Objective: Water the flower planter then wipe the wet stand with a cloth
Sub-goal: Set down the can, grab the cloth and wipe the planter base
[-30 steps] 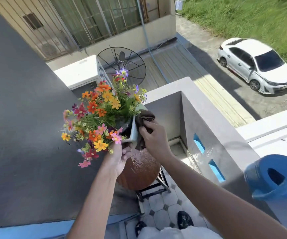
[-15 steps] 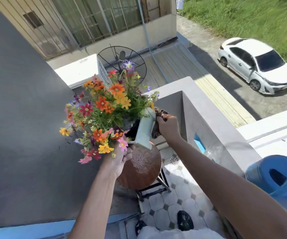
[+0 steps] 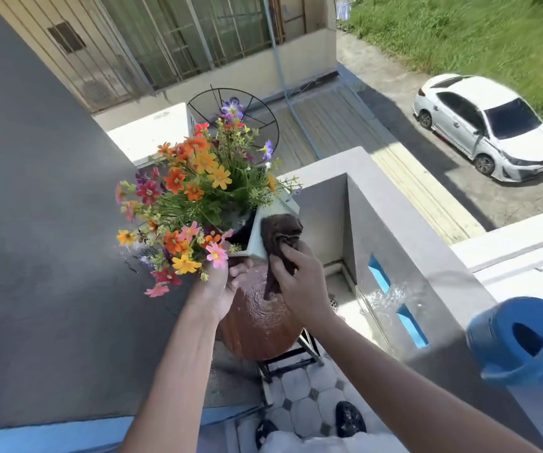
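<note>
A pale green planter (image 3: 263, 235) full of colourful flowers (image 3: 195, 191) is tilted and lifted above a round brown stand (image 3: 257, 328) whose top is wet and shiny. My left hand (image 3: 222, 287) grips the planter at its lower near corner, under the blooms. My right hand (image 3: 299, 282) holds a dark brown cloth (image 3: 279, 237) pressed against the planter's right side, its tail hanging down to the stand top.
A blue watering can (image 3: 521, 348) sits on the grey balcony wall (image 3: 410, 256) at the right. A dark grey wall (image 3: 34, 256) stands at the left. Tiled floor (image 3: 306, 407) and my shoes show below. A white car is parked far below.
My right hand with the cloth has come back from the planter's far end toward me and lower, along its right side. The planter has tilted and shifted slightly in my left hand.
</note>
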